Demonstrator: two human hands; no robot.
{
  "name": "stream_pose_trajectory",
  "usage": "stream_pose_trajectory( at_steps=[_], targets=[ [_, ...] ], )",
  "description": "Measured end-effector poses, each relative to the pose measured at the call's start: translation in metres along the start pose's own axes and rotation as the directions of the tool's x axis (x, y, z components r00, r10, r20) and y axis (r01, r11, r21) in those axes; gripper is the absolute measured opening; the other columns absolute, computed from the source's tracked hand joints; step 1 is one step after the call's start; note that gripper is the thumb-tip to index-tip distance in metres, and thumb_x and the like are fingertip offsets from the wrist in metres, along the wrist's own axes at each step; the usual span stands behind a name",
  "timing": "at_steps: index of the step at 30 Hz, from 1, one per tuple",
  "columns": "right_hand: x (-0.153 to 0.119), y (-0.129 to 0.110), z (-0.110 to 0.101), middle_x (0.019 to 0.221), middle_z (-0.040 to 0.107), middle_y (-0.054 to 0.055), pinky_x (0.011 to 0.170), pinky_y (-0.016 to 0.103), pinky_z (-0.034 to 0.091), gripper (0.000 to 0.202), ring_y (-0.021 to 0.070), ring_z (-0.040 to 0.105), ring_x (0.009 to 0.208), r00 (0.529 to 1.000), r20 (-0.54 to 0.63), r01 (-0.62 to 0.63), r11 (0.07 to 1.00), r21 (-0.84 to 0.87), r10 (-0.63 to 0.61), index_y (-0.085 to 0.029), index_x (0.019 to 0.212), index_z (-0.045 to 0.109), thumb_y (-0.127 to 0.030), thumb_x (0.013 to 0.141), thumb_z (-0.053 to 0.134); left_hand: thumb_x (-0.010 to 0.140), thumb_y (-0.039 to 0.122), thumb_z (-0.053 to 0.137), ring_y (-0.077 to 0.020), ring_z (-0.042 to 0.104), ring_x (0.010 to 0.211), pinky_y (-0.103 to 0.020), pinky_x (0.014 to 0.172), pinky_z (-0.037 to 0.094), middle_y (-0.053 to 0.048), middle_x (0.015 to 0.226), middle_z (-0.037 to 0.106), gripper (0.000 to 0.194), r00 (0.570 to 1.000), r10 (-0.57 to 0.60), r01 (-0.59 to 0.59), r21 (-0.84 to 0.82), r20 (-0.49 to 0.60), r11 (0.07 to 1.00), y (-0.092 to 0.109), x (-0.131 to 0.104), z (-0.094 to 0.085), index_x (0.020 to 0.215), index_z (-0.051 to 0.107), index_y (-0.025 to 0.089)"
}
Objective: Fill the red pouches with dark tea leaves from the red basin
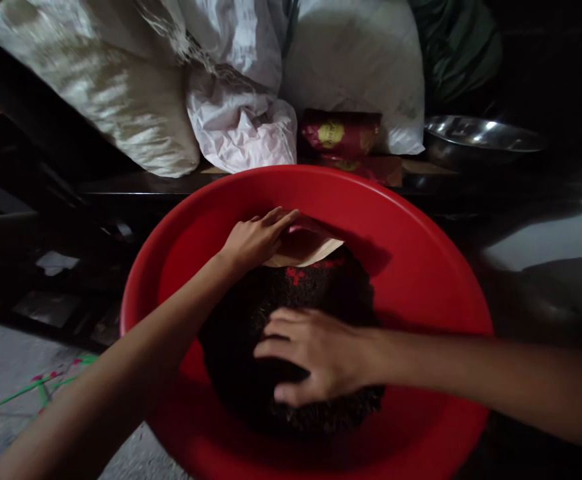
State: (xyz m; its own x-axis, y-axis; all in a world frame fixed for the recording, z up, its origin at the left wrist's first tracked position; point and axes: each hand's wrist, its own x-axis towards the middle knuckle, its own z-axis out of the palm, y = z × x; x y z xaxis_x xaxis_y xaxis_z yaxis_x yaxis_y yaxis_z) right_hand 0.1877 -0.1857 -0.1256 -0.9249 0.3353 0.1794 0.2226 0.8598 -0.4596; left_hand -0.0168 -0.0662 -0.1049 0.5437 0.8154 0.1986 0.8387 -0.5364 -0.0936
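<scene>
A wide red plastic basin stands in front of me, with a heap of dark, loose, leaf-like bits at its bottom. Inside the basin, my left hand grips the left side of a tan paper bag, whose mouth faces me just behind the heap; the thumb is hidden. My right hand, slightly blurred, hovers over or touches the heap, fingers spread and curved, palm down. I see nothing held in it. A patch of red basin floor shows through between the bag and the heap.
Behind the basin, a dark ledge holds large white sacks, a dark red packet with a yellow emblem and a shiny metal bowl. Thin green sticks with pink tips lie on the grey floor at left.
</scene>
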Motion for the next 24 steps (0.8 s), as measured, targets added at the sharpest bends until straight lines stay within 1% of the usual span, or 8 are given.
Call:
stream_pose_trajectory(
  at_steps=[3,6,9,12,15,18,20,24],
  targets=[
    [0.001,-0.016,0.036,0.169,0.039,0.019,0.106,0.074,0.05,0.081,0.0532,0.039,0.151,0.887,0.402,-0.294,0.948,0.118,0.225,-0.036,0.162,0.047,-0.069,0.091,0.068,0.106,0.021,0.048,-0.0316,0.067,0.133,-0.042,0.083,0.068,-0.003,0.169,0.047,0.061,0.986,0.138,-0.135,0.029,-0.095,0.99,0.004,0.0,0.002,0.164,0.044,0.038],
    [-0.002,-0.023,0.053,0.166,0.041,0.019,0.112,0.071,0.046,0.082,0.0508,0.044,0.149,0.846,0.415,-0.439,0.879,0.183,0.336,-0.037,0.159,0.054,-0.062,0.085,0.078,0.108,0.027,0.048,-0.0295,0.071,0.124,-0.041,0.084,0.067,-0.005,0.151,0.066,0.041,0.959,0.222,-0.216,0.049,-0.176,0.975,0.012,0.0,0.006,0.144,0.067,0.03],
    [-0.003,-0.028,0.056,0.14,0.063,0.013,0.107,0.05,0.056,0.069,0.0341,0.068,0.122,0.862,0.351,-0.453,0.866,0.209,0.366,-0.033,0.145,0.067,-0.054,0.081,0.083,0.109,0.029,0.05,-0.0278,0.074,0.115,-0.04,0.081,0.067,-0.007,0.139,0.073,0.032,0.946,0.241,-0.238,0.038,-0.215,0.971,0.017,0.002,0.006,0.128,0.076,0.024],
    [0.003,-0.022,0.046,0.121,0.069,0.008,0.088,0.035,0.06,0.056,0.0234,0.073,0.096,0.943,0.268,-0.245,0.956,0.164,0.196,-0.03,0.131,0.075,-0.051,0.081,0.088,0.109,0.03,0.051,-0.0266,0.073,0.115,-0.039,0.084,0.066,-0.008,0.138,0.073,0.032,0.953,0.215,-0.223,-0.01,-0.213,0.975,0.018,0.006,0.004,0.13,0.075,0.023],
    [0.013,0.002,0.015,0.121,0.068,0.009,0.079,0.033,0.061,0.04,0.0201,0.07,0.088,0.997,0.03,-0.073,0.997,0.007,0.073,-0.027,0.127,0.076,-0.046,0.091,0.08,0.108,0.029,0.055,-0.0257,0.072,0.118,-0.038,0.091,0.064,-0.007,0.139,0.072,0.034,0.966,0.201,-0.216,-0.081,-0.162,0.973,0.012,0.01,0.0,0.138,0.071,0.025],
    [0.018,0.033,-0.023,0.131,0.066,0.013,0.1,0.045,0.061,0.036,0.0272,0.068,0.113,0.949,-0.277,-0.217,0.95,-0.224,0.152,-0.023,0.133,0.072,-0.03,0.097,0.073,0.103,0.026,0.06,-0.0255,0.07,0.122,-0.037,0.096,0.061,-0.007,0.141,0.07,0.041,0.978,0.169,-0.189,-0.171,-0.124,0.967,-0.001,0.012,-0.007,0.144,0.066,0.028],
    [0.014,0.045,-0.04,0.14,0.063,0.016,0.113,0.052,0.054,0.037,0.0319,0.061,0.131,0.911,-0.386,-0.285,0.9,-0.329,0.147,-0.02,0.136,0.071,-0.025,0.1,0.068,0.099,0.025,0.064,-0.0264,0.068,0.126,-0.038,0.1,0.059,-0.008,0.142,0.069,0.046,0.985,0.114,-0.141,-0.215,-0.133,0.966,-0.01,0.011,-0.014,0.145,0.065,0.026],
    [-0.001,0.033,-0.034,0.126,0.072,0.013,0.108,0.05,0.057,0.025,0.0302,0.063,0.126,0.891,-0.45,-0.151,0.893,-0.425,-0.063,-0.019,0.121,0.076,-0.018,0.102,0.059,0.093,0.029,0.07,-0.0283,0.066,0.127,-0.04,0.106,0.055,-0.008,0.142,0.069,0.045,0.984,0.07,-0.111,-0.255,-0.163,0.961,-0.02,0.006,-0.023,0.139,0.071,0.025]
  ],
)
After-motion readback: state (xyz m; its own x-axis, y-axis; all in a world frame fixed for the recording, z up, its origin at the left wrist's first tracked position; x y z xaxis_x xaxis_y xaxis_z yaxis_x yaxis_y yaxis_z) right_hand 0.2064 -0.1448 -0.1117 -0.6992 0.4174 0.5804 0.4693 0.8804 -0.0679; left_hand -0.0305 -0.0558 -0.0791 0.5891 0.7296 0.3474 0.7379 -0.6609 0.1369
